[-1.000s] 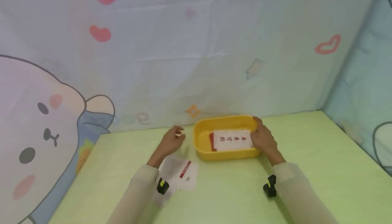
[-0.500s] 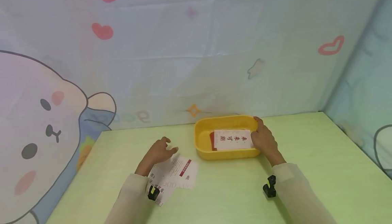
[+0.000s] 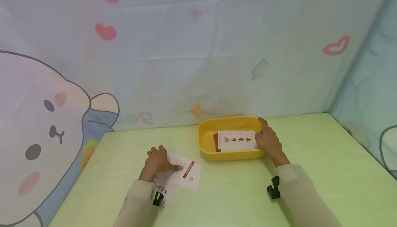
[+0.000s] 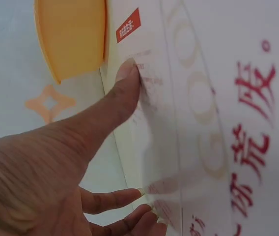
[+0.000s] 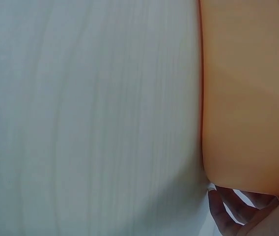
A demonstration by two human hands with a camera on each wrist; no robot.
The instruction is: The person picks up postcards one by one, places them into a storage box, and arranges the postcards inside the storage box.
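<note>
- Pressing down with the thumb, the left hand (image 3: 156, 160) rests on the top leaflet (image 3: 183, 175) of a small loose pile of printed sheets; the left wrist view shows the thumb (image 4: 122, 91) flat on the paper and the other fingers (image 4: 125, 199) curled at the sheet's near edge, so this grip is a light pinch on the leaflet, not a lift.
- The right hand (image 3: 268, 141) holds the right end of the yellow tray (image 3: 231, 155), fingers curled over its rim; the right wrist view shows fingertips (image 5: 228, 211) tucked under the tray's rounded wall.
- The leaflet lies flat on the worktop (image 3: 310, 172) just left of the tray, apart from it. Inside the tray lies a white card (image 3: 237, 141) with red characters, on top of a red sheet (image 3: 215, 141).
- Risk, as I judge it: the papers are thin and smooth, and they overlap, so a pinch could drag two sheets at once or crease the top one; a slide across the worktop could fan out the pile.
- The tray looks like light, glossy plastic with rounded corners; it could skate if the right hand loosens.
- The worktop is pale green with a faint wood grain.
</note>
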